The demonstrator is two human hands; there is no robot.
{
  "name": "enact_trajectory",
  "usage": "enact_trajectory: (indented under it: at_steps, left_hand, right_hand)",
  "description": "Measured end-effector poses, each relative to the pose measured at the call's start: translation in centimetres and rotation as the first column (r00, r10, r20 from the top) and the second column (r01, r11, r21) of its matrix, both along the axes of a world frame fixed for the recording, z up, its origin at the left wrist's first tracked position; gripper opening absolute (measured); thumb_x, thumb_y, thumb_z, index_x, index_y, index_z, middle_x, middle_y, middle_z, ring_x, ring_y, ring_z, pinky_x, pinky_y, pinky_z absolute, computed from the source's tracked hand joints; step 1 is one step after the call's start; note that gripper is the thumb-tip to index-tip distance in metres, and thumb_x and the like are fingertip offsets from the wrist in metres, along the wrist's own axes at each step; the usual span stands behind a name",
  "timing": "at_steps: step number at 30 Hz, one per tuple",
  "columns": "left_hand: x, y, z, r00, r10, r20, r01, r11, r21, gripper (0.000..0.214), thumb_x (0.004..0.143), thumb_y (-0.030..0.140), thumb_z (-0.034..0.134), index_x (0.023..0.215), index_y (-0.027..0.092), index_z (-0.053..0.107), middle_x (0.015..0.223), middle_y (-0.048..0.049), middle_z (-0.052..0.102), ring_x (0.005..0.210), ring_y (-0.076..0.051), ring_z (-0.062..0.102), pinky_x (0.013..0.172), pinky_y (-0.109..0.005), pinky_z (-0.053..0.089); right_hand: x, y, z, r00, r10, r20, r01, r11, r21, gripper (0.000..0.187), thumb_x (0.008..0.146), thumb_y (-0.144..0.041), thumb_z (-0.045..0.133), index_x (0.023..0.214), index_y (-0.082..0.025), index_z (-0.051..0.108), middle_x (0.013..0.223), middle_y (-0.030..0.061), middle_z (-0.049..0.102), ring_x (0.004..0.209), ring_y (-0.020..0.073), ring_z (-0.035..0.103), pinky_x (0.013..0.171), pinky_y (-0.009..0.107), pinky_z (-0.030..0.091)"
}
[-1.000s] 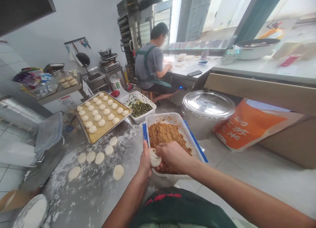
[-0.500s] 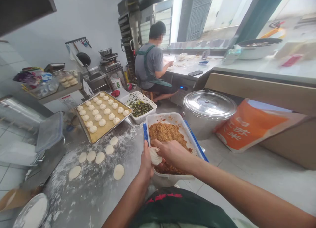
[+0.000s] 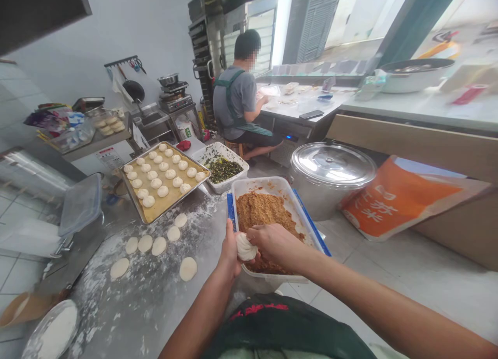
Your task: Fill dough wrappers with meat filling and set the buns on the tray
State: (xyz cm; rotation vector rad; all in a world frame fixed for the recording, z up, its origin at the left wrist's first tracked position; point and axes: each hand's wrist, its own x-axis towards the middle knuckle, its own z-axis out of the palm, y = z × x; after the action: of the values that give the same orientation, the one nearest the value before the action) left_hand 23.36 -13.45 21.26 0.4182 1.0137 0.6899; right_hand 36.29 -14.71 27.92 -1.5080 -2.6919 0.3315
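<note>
A pleated white bun rests in my left hand, whose fingers curl round its left side and underneath. My right hand pinches the bun's gathered dough from the right with closed fingertips. Both hands are over the near left part of a plastic tub of brown crumbly filling. On the floured worktop to the left lie several flat dough rounds, the closest being a dough round. Behind them a baking tray lined with paper carries rows of finished-looking buns.
A white tub of chopped greens stands behind the filling. To the right are a lidded steel pot and an orange bag. A bowl of flour is at the lower left. A co-worker sits at the far counter.
The bun has turned slightly in my hands, and its top looks more tightly gathered. My right hand has shifted a little over it. The whole view has moved slightly.
</note>
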Motion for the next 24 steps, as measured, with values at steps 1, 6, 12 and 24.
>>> enact_trajectory:
  at_steps: [1,6,12,24]
  left_hand:
    - [0.0,0.0,0.1,1.0,-0.019,-0.009,0.019,0.999,0.043,0.065,0.069,0.073,0.031,0.075,0.014,0.057,0.06,-0.0074,0.062,0.053,-0.018,0.06,0.037,-0.022,0.036]
    - [-0.6,0.4,0.8,0.995,-0.088,-0.055,0.092,0.993,0.079,0.071,0.069,0.074,0.024,0.082,0.014,0.059,0.063,-0.0101,0.063,0.048,-0.019,0.059,0.031,-0.021,0.031]
    - [-1.3,0.4,2.4,0.991,-0.096,0.09,0.079,0.98,0.18,0.065,0.07,0.072,0.029,0.101,0.019,0.051,0.066,-0.0048,0.063,0.042,-0.016,0.057,0.033,-0.023,0.039]
    - [-0.7,-0.2,1.5,0.998,0.031,0.047,-0.037,0.99,0.134,0.069,0.072,0.071,0.026,0.093,0.012,0.055,0.058,-0.0057,0.061,0.039,-0.015,0.055,0.03,-0.02,0.032]
  right_hand:
    - [0.0,0.1,0.0,1.0,-0.007,0.003,0.007,1.0,-0.007,0.007,0.069,-0.015,0.056,0.075,-0.018,0.058,0.076,0.0042,0.065,0.067,0.0158,0.059,0.053,0.022,0.032]
    - [-0.1,0.2,0.4,0.993,-0.066,-0.095,0.063,0.997,-0.041,0.012,0.077,-0.017,0.049,0.084,-0.018,0.059,0.076,0.0039,0.065,0.068,0.0148,0.06,0.056,0.021,0.033]
    - [0.2,0.4,0.5,0.952,-0.122,-0.28,0.126,0.992,-0.004,0.021,0.083,-0.019,0.039,0.077,-0.017,0.06,0.075,0.0042,0.064,0.063,0.012,0.056,0.055,0.02,0.032]
    - [-0.2,0.3,0.1,0.925,-0.161,-0.345,0.14,0.986,-0.085,0.02,0.082,-0.02,0.039,0.074,-0.017,0.057,0.068,0.0027,0.061,0.06,0.0122,0.053,0.055,0.021,0.032]
